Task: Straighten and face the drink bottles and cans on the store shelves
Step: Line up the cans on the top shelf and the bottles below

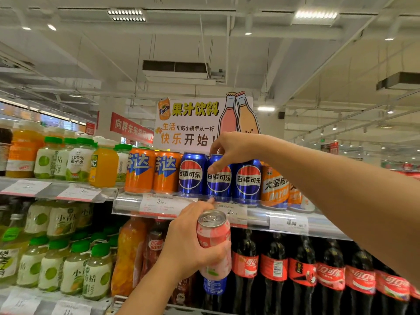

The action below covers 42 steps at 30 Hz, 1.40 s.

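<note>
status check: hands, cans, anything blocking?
Right hand fingers grip middle blue can on top shelf. Left hand holds pink can below the shelf edge. Nothing blocking.

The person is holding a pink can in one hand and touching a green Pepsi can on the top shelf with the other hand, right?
Not quite. The Pepsi can is blue, not green, as the head view shows. The rest holds: the left hand grips a pink can, and the right hand touches the Pepsi can on the top shelf.
</note>
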Motion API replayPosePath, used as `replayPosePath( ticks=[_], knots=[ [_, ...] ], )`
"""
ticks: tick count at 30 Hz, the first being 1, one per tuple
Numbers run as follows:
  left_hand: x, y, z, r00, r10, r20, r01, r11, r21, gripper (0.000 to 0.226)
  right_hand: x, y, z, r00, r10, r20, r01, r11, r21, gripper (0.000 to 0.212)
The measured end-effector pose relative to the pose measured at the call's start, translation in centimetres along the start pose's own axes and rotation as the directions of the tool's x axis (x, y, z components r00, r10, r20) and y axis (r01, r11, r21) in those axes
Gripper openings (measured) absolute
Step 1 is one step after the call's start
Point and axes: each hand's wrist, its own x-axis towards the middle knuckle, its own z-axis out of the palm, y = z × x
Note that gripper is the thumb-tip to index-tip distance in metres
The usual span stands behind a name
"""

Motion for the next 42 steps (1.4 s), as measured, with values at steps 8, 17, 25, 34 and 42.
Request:
replayPosePath(
  ticks=[8, 17, 25, 34, 42],
  knots=[
    [0.1, 0.3, -0.1, 0.998, -0.059, 0.03, 0.059, 0.998, -0.019, 0.053, -2.7, 0.5, 1.1, 0.993, -0.022, -0.119, 0.028, 0.998, 0.05, 0.079],
    [0.3, 8.1, 1.9, 0.992, -0.118, 0.05, 0.126, 0.969, -0.212, 0.053, -18.1, 3.3, 2.7, 0.868, -0.144, -0.475, 0.229, 0.965, 0.126, 0.023],
    [3.0, 19.2, 12.1, 0.988, -0.03, 0.153, 0.067, 0.969, -0.239, 0.053, -32.6, 11.5, 4.8, 0.954, 0.078, -0.288, 0.112, 0.799, 0.59, 0.035],
    [2.4, 31.6, 30.6, 0.99, -0.074, 0.12, 0.105, 0.955, -0.278, 0.066, -47.2, 24.8, 7.4, 0.924, 0.247, -0.294, 0.013, 0.746, 0.666, 0.063],
    [4.5, 41.1, 43.7, 0.956, 0.007, 0.293, 0.055, 0.977, -0.204, 0.082, -57.5, 37.3, 6.4, 0.862, 0.403, -0.307, -0.1, 0.73, 0.676, 0.056]
  ],
)
